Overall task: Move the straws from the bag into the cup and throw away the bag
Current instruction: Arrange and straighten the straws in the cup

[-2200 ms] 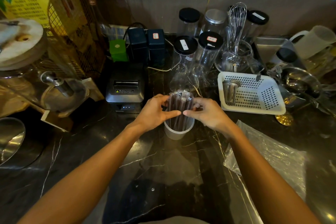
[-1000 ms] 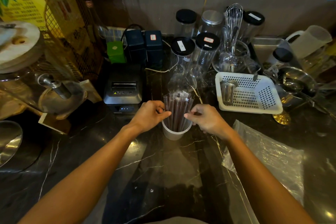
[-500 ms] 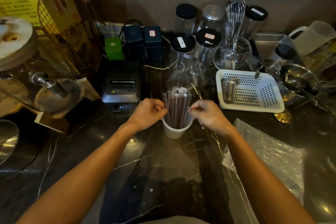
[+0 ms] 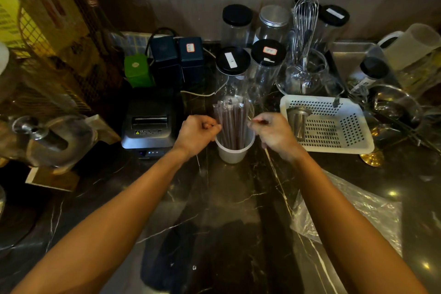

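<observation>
Behind both hands (image 4: 274, 133), straws' (image 4: 230, 126) lower ends hidden.

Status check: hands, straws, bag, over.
Left hand and right hand curled beside straws. Straws upright in white cup. Plastic bag on counter, not binned.

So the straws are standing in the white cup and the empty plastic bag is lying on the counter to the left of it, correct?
Not quite. The head view shows the straws standing in the white cup, but the empty plastic bag lies on the counter to the right of it, not the left.
</observation>
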Motion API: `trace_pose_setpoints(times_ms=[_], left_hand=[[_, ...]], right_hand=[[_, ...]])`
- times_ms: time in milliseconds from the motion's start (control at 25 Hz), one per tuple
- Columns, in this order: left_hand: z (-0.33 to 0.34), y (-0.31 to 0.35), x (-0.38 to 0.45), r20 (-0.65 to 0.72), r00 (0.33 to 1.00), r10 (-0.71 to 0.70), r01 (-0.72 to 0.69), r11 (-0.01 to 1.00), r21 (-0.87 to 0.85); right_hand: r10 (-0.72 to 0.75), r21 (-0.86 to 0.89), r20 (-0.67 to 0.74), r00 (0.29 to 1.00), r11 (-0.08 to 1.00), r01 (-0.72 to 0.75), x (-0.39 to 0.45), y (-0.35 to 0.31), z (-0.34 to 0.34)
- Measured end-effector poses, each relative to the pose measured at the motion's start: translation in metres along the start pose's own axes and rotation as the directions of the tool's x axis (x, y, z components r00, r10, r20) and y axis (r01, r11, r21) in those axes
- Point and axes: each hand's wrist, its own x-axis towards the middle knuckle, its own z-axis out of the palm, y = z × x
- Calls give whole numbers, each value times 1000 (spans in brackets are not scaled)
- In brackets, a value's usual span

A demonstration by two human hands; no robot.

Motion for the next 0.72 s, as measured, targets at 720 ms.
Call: trace_pose_setpoints(times_ms=[720], left_hand=[[23,9,8,-254,966,44,-40,999,18]], right_hand=[[14,86,-46,999,996,-10,-7,15,-24]])
